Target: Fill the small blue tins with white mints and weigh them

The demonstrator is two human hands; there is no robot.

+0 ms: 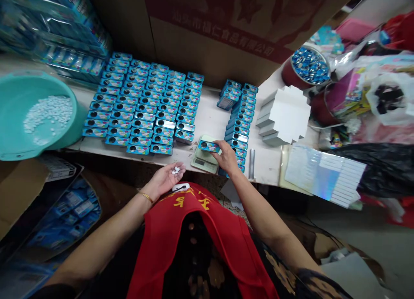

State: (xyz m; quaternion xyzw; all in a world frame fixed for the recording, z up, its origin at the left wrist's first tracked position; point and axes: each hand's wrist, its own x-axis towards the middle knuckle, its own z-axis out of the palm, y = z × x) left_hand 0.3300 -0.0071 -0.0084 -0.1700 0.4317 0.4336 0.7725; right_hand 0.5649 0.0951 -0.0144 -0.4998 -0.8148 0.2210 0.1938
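Observation:
My left hand (166, 178) is palm up in front of the table edge, its fingers curled around a few white tablets (176, 170). With thumb and fingers, my right hand (227, 158) grips the right end of a small blue box (208, 146). That box is over a pale green scale (198, 160), whose small display faces me. Whether the box rests on the scale or is just above it, I cannot tell. Rows of similar blue boxes (141, 123) stand to the left, and another column (241, 130) stands right beside my right hand.
A turquoise basin (76, 120) with white tablets is at the far left. A large carton (207, 44) rises behind the boxes. To the right are a metal strip (252, 163), white folded cartons (289, 113) and a bucket (289, 74) of shiny blue pieces.

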